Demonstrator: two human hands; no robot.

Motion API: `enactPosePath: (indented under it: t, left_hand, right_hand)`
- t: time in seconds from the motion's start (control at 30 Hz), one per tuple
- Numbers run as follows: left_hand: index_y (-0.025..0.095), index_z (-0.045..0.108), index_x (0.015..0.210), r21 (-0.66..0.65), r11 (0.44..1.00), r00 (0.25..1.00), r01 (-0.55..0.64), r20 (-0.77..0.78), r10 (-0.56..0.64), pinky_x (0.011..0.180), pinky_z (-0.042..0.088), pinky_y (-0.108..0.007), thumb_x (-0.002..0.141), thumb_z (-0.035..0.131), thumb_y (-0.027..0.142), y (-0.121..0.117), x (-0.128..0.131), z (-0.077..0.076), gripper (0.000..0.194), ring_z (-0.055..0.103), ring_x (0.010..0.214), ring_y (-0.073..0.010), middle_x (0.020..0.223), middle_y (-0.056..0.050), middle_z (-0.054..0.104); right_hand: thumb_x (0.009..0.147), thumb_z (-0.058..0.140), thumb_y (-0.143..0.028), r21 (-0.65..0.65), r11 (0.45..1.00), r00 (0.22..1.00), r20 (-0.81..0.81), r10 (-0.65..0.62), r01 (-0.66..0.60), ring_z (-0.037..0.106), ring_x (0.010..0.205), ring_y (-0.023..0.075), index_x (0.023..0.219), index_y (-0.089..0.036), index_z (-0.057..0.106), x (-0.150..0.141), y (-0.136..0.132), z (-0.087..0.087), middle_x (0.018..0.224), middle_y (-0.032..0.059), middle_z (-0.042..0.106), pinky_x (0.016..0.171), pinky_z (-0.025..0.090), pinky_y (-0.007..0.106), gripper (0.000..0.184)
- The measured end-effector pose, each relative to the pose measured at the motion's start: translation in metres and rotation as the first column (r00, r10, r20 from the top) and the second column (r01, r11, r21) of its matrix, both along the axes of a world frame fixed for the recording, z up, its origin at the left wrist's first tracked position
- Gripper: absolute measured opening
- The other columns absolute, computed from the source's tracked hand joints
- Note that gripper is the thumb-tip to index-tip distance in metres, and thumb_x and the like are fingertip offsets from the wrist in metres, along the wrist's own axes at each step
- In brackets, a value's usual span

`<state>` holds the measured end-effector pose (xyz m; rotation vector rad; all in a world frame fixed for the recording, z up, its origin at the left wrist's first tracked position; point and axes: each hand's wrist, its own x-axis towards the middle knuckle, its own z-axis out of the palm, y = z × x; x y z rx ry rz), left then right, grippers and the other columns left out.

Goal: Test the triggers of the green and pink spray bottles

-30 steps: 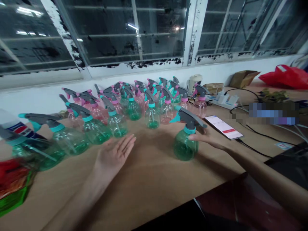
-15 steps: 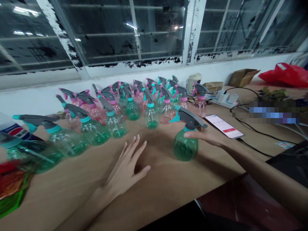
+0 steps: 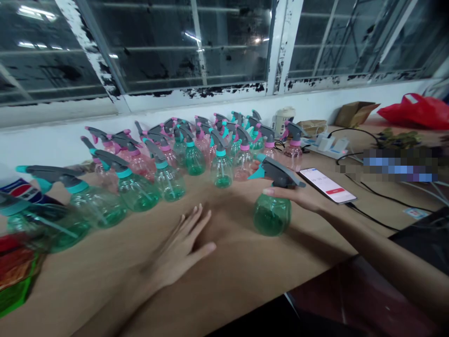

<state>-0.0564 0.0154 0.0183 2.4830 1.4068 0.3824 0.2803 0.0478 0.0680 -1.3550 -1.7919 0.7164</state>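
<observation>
Red plastic bag (image 3: pixel 416 113), white-screened phone (image 3: pixel 327 186)

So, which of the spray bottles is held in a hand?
The green spray bottle left of the phone, standing apart from the other bottles: it alone is gripped, near its neck, by the right hand.

Dim light, soft shadows, blurred edges
</observation>
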Motion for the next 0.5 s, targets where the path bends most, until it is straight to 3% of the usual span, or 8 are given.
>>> enactPosePath:
  t: [0.03, 0.1, 0.2, 0.23, 0.3, 0.37, 0.43, 0.5]
  left_hand:
    - [0.029, 0.022, 0.149, -0.078, 0.996, 0.986, -0.053, 0.155, 0.065, 0.116, 0.018, -0.051, 0.090, 0.025, 0.068, 0.004, -0.004, 0.008, 0.071, 0.020, 0.143, -0.0275, 0.157, -0.001, 0.018]
    - [0.025, 0.010, 0.151, -0.209, 0.973, 0.834, -0.101, 0.515, 0.197, 0.111, 0.033, -0.046, 0.090, -0.001, 0.067, 0.012, -0.015, 0.026, 0.074, 0.033, 0.138, -0.0241, 0.155, -0.003, 0.027]
    - [0.021, 0.003, 0.151, -0.320, 0.947, 0.675, 0.009, 0.701, 0.230, 0.104, 0.043, -0.048, 0.091, 0.008, 0.066, 0.022, -0.030, 0.046, 0.075, 0.042, 0.133, -0.0261, 0.150, -0.006, 0.037]
    - [0.020, 0.007, 0.151, -0.320, 0.947, 0.679, -0.020, 0.692, 0.248, 0.101, 0.046, -0.048, 0.092, 0.011, 0.065, 0.023, -0.033, 0.047, 0.074, 0.045, 0.131, -0.0271, 0.148, -0.007, 0.041]
    - [0.021, 0.024, 0.147, -0.222, 0.957, 0.766, -0.188, 0.576, 0.285, 0.099, 0.047, -0.050, 0.094, 0.018, 0.061, 0.022, -0.032, 0.042, 0.067, 0.049, 0.127, -0.0290, 0.142, -0.008, 0.049]
    - [0.025, 0.042, 0.138, 0.051, 0.939, 0.886, -0.341, 0.352, 0.303, 0.102, 0.043, -0.052, 0.093, 0.031, 0.059, 0.018, -0.027, 0.031, 0.058, 0.048, 0.128, -0.0305, 0.139, -0.006, 0.052]
    - [0.027, 0.047, 0.133, 0.298, 0.918, 0.964, -0.262, 0.120, 0.236, 0.108, 0.035, -0.053, 0.089, 0.043, 0.058, 0.014, -0.019, 0.018, 0.054, 0.041, 0.133, -0.0304, 0.143, -0.004, 0.048]
    - [0.026, 0.044, 0.136, 0.356, 0.922, 0.987, -0.151, -0.004, 0.164, 0.111, 0.032, -0.049, 0.090, 0.043, 0.055, 0.010, -0.012, 0.007, 0.054, 0.037, 0.135, -0.0274, 0.146, -0.004, 0.043]
  right_hand:
    - [0.071, 0.069, -0.056, -0.008, 1.000, 1.000, -0.007, -0.003, 0.003, 0.063, 0.096, 0.0307, 0.115, -0.033, 0.064, 0.000, 0.001, -0.001, 0.090, 0.0017, 0.070, 0.087, 0.047, 0.049, 0.050]
    - [0.073, 0.068, -0.056, -0.015, 1.000, 0.999, -0.049, 0.016, -0.017, 0.063, 0.095, 0.0300, 0.117, -0.033, 0.063, -0.001, 0.002, -0.001, 0.089, 0.0015, 0.070, 0.086, 0.048, 0.048, 0.050]
    - [0.073, 0.068, -0.054, 0.023, 0.999, 0.991, -0.126, 0.043, -0.041, 0.063, 0.098, 0.0293, 0.126, -0.034, 0.057, -0.003, 0.003, -0.002, 0.098, 0.0021, 0.070, 0.089, 0.047, 0.048, 0.057]
    - [0.073, 0.069, -0.053, 0.039, 0.999, 0.990, -0.138, 0.040, -0.035, 0.062, 0.101, 0.0295, 0.127, -0.034, 0.056, -0.003, 0.003, -0.001, 0.101, 0.0025, 0.070, 0.091, 0.046, 0.048, 0.059]
    - [0.072, 0.070, -0.052, 0.062, 0.998, 0.988, -0.152, 0.027, -0.018, 0.061, 0.106, 0.0302, 0.128, -0.034, 0.055, -0.005, 0.003, 0.000, 0.107, 0.0033, 0.070, 0.095, 0.044, 0.050, 0.061]
    - [0.072, 0.070, -0.051, 0.063, 0.997, 0.984, -0.172, 0.044, -0.034, 0.060, 0.108, 0.0297, 0.128, -0.033, 0.055, -0.009, 0.002, 0.003, 0.110, 0.0041, 0.069, 0.097, 0.042, 0.050, 0.061]
    - [0.073, 0.069, -0.051, 0.051, 0.996, 0.977, -0.195, 0.086, -0.078, 0.062, 0.105, 0.0280, 0.126, -0.032, 0.056, -0.015, -0.001, 0.008, 0.107, 0.0046, 0.070, 0.095, 0.044, 0.047, 0.058]
    - [0.074, 0.069, -0.050, 0.049, 0.994, 0.972, -0.210, 0.102, -0.094, 0.065, 0.098, 0.0264, 0.121, -0.030, 0.060, -0.021, -0.005, 0.012, 0.100, 0.0045, 0.072, 0.089, 0.048, 0.043, 0.052]
